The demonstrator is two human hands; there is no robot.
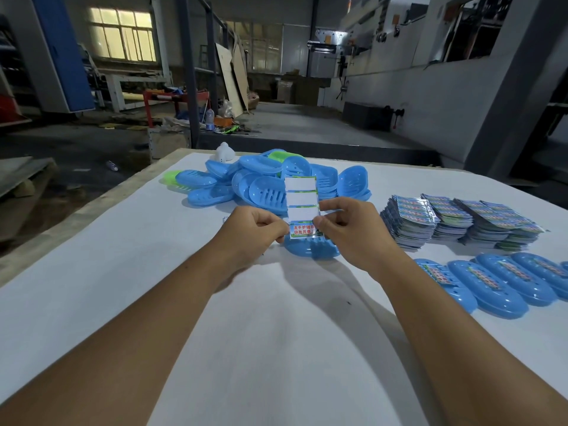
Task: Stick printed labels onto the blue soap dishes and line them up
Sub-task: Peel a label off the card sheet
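Observation:
A label strip (300, 198) stands upright between my hands; its three upper panels are blank white backing and one printed label (301, 230) is at the bottom. My left hand (255, 232) pinches the strip's lower left edge. My right hand (347, 229) pinches its right side. Directly beneath the strip lies a blue soap dish (310, 250) on the white table (276, 333). Behind it is a loose pile of blue soap dishes (270, 182). Several labelled blue dishes (498, 284) lie side by side in a row at the right.
Stacks of printed label sheets (461, 222) sit at the right, behind the row. Two green dishes (172, 176) and a white object (224, 152) lie by the pile. The table's left edge runs diagonally; the factory floor and machinery lie beyond.

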